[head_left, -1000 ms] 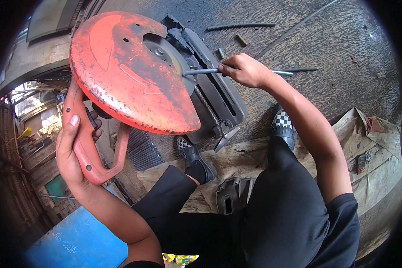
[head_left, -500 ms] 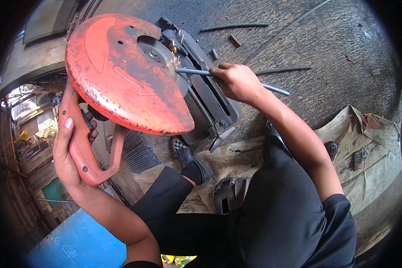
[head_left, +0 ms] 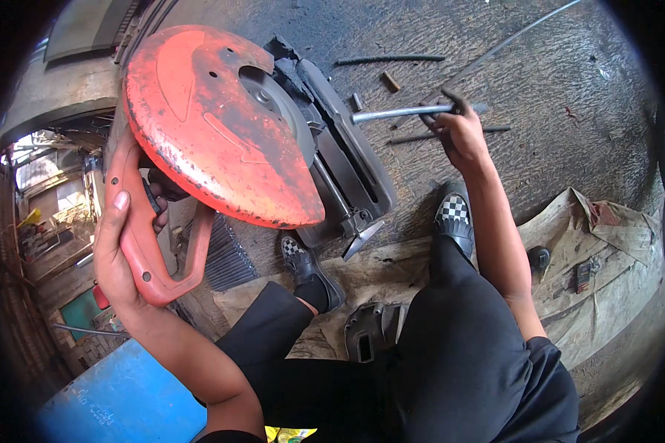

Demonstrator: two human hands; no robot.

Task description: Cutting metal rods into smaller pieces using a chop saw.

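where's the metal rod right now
In the head view, upper right: the metal rod is held in the right hand above the floor, right of the saw's base.

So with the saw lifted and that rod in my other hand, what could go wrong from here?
1. The left hand grips the chop saw handle with the red blade guard raised, leaving part of the cutting disc exposed; a slip could bring it down.
2. The right hand holds the metal rod bare, so sharp ends or burrs may cut the skin.
3. Loose rod offcuts lie on the floor near the checkered shoes, a possible trip hazard.
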